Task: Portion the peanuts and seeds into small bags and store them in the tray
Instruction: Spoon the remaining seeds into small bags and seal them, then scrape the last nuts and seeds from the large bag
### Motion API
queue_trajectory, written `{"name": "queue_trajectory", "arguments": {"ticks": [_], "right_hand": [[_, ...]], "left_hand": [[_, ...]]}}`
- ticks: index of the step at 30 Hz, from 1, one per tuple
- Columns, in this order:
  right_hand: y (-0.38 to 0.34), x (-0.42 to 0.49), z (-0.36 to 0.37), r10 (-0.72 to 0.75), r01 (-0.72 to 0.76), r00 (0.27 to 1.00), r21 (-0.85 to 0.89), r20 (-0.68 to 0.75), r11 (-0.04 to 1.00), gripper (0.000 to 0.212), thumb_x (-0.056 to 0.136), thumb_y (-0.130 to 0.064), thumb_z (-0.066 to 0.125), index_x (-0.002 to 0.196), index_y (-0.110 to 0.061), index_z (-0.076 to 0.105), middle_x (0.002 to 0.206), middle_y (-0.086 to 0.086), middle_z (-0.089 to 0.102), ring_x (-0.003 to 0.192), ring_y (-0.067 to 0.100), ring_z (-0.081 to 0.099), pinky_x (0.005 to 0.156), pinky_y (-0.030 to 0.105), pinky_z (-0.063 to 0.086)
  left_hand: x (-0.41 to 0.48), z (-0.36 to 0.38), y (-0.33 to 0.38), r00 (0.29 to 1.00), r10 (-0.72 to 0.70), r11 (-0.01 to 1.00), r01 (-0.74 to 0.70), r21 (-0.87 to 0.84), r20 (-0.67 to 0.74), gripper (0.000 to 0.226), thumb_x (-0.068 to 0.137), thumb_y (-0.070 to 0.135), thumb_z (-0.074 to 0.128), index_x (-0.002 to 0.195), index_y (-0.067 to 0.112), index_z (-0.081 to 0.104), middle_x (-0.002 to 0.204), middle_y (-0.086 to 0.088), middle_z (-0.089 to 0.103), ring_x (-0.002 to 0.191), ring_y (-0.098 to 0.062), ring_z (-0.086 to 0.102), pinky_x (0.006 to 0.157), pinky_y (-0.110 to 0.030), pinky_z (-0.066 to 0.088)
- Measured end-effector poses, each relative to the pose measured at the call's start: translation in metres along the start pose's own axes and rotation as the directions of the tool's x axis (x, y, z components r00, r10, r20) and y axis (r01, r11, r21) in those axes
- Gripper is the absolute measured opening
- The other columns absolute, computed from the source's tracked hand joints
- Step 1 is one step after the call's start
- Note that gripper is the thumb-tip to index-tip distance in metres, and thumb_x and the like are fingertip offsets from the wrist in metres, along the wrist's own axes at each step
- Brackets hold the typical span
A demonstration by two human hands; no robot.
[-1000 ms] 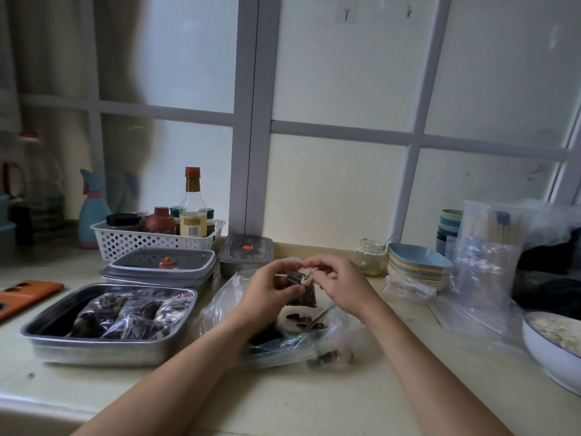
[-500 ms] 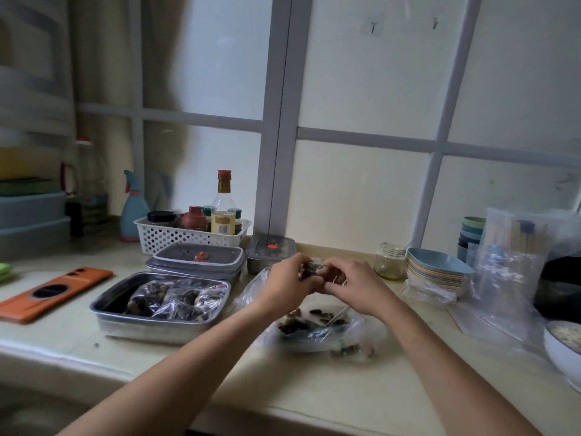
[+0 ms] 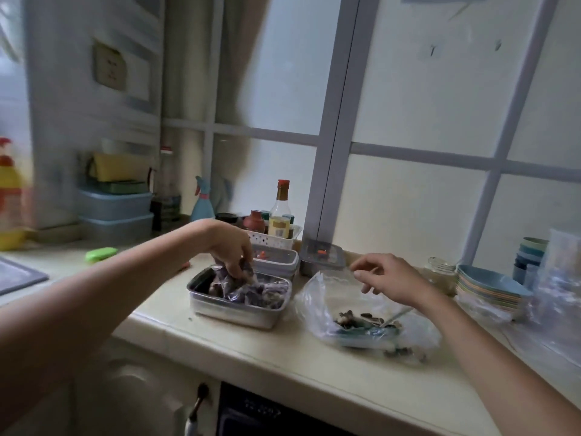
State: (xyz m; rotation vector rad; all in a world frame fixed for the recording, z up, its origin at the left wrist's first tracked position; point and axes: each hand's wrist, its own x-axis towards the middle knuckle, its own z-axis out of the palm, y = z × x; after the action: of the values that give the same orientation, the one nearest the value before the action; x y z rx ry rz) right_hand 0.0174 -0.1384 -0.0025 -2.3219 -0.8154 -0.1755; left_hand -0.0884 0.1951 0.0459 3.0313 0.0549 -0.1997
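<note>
Surface (image 3: 251, 350) of pale stone runs under a frosted window with a grey frame (image 3: 333, 152). A socket (image 3: 110, 67) sits on the wall at the far left, above stacked blue boxes (image 3: 116, 209). Along the far edge stand a spray bottle (image 3: 201, 199), a white basket (image 3: 276, 242) of bottles and jars, lidded containers (image 3: 279, 259), a glass jar (image 3: 440, 270) and a stack of plates (image 3: 490, 287).

The metal tray (image 3: 239, 313) sits near the front edge, left of centre, with filled small bags (image 3: 261, 292) heaped in it. My left grip (image 3: 232, 250) is over the tray, fingers curled round one small bag (image 3: 246, 269) that touches the heap. To the right lies the large clear bag (image 3: 314, 294), and inside it a teal plate (image 3: 364, 333) holds the remaining seeds (image 3: 355, 319). My right grip (image 3: 390, 278) hangs above that bag, fingers apart and loose, holding nothing.

Half a second ago both grips met on the small bag above the plate. Since then the left has carried it across to the tray and the right has let go. My view has swung left, bringing in the socket.
</note>
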Motion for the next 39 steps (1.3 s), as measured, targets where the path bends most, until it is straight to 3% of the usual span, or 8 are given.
{"name": "queue_trajectory", "arguments": {"ticks": [4, 12, 18, 22, 27, 33, 36, 39], "right_hand": [[-0.015, 0.003, 0.01, -0.004, 0.005, 0.998, -0.004, 0.055, 1.0, 0.009, 0.098, -0.022, 0.068, 0.102, -0.026, 0.074, 0.08, -0.002, 0.077, 0.075, 0.012, 0.075, 0.074, 0.036, 0.061], [-0.034, 0.006, 0.029, 0.001, 0.005, 0.991, -0.042, 0.136, 0.999, 0.01, 0.099, -0.022, 0.065, 0.1, -0.026, 0.074, 0.096, -0.004, 0.076, 0.076, 0.011, 0.075, 0.072, 0.03, 0.059], [-0.063, 0.019, 0.059, 0.018, -0.004, 0.993, -0.119, 0.115, 0.993, 0.015, 0.101, -0.025, 0.06, 0.106, -0.028, 0.074, 0.087, -0.009, 0.073, 0.082, 0.008, 0.071, 0.08, 0.032, 0.059], [-0.081, 0.04, 0.087, -0.027, 0.04, 0.998, -0.208, 0.062, 0.977, 0.029, 0.103, -0.014, 0.055, 0.125, -0.024, 0.07, 0.122, -0.005, 0.068, 0.107, 0.011, 0.062, 0.09, 0.025, 0.047], [-0.094, 0.061, 0.114, -0.003, 0.056, 0.985, -0.308, 0.171, 0.95, 0.069, 0.095, 0.009, 0.045, 0.157, -0.021, 0.041, 0.161, 0.0, 0.039, 0.145, 0.022, 0.039, 0.12, 0.035, 0.035], [-0.095, 0.076, 0.124, -0.043, 0.078, 0.995, -0.45, 0.086, 0.889, 0.034, 0.092, 0.0, 0.058, 0.116, -0.021, 0.068, 0.119, 0.0, 0.059, 0.109, 0.021, 0.057, 0.1, 0.039, 0.052], [-0.094, 0.077, 0.116, -0.076, 0.107, 0.994, -0.494, 0.082, 0.863, 0.013, 0.095, -0.012, 0.062, 0.098, -0.024, 0.065, 0.111, -0.003, 0.057, 0.105, 0.018, 0.057, 0.096, 0.039, 0.052], [-0.09, 0.075, 0.108, -0.085, 0.153, 0.983, -0.46, 0.166, 0.875, 0.006, 0.095, -0.018, 0.06, 0.099, -0.022, 0.062, 0.11, -0.003, 0.054, 0.1, 0.015, 0.055, 0.091, 0.035, 0.05]], "left_hand": [[-0.001, 0.02, -0.02, 0.991, -0.002, 0.992, -0.014, 0.122, 0.131, 0.046, 0.081, 0.003, 0.08, 0.124, 0.02, 0.072, 0.117, -0.004, 0.072, 0.1, -0.017, 0.063, 0.091, -0.03, 0.052], [0.003, 0.047, -0.013, 0.997, 0.078, 0.972, -0.08, 0.219, 0.016, 0.038, 0.089, -0.005, 0.056, 0.112, 0.019, 0.075, 0.105, -0.006, 0.072, 0.088, -0.023, 0.061, 0.072, -0.035, 0.051], [0.0, 0.051, -0.01, 0.998, 0.046, 0.968, -0.053, 0.244, 0.034, 0.03, 0.091, 0.006, 0.054, 0.116, 0.013, 0.071, 0.113, -0.01, 0.071, 0.099, -0.028, 0.062, 0.076, -0.035, 0.047], [0.002, 0.042, -0.009, 0.994, -0.003, 0.991, -0.012, 0.137, 0.11, 0.02, 0.096, 0.022, 0.055, 0.103, 0.011, 0.071, 0.088, 0.0, 0.069, 0.077, -0.018, 0.062, 0.069, -0.031, 0.054], [0.004, 0.052, -0.017, 0.997, 0.07, 0.985, -0.075, 0.153, 0.04, 0.029, 0.094, 0.013, 0.062, 0.119, 0.021, 0.074, 0.115, -0.004, 0.074, 0.101, -0.024, 0.067, 0.086, -0.037, 0.056], [0.007, 0.055, -0.018, 0.996, 0.061, 0.995, -0.056, 0.077, -0.064, 0.031, 0.087, 0.005, 0.068, 0.116, 0.012, 0.073, 0.114, -0.01, 0.072, 0.102, -0.029, 0.068, 0.077, -0.036, 0.057], [0.005, 0.049, -0.031, 0.997, 0.012, 0.973, -0.028, -0.228, -0.074, 0.034, 0.083, 0.013, 0.083, 0.113, 0.005, 0.069, 0.107, -0.012, 0.074, 0.086, -0.025, 0.073, 0.065, -0.028, 0.06], [0.003, 0.043, -0.044, 0.996, -0.026, 0.897, -0.014, -0.442, -0.085, 0.027, 0.092, 0.021, 0.076, 0.11, 0.002, 0.07, 0.1, -0.013, 0.077, 0.076, -0.019, 0.075, 0.071, -0.031, 0.064]]}}
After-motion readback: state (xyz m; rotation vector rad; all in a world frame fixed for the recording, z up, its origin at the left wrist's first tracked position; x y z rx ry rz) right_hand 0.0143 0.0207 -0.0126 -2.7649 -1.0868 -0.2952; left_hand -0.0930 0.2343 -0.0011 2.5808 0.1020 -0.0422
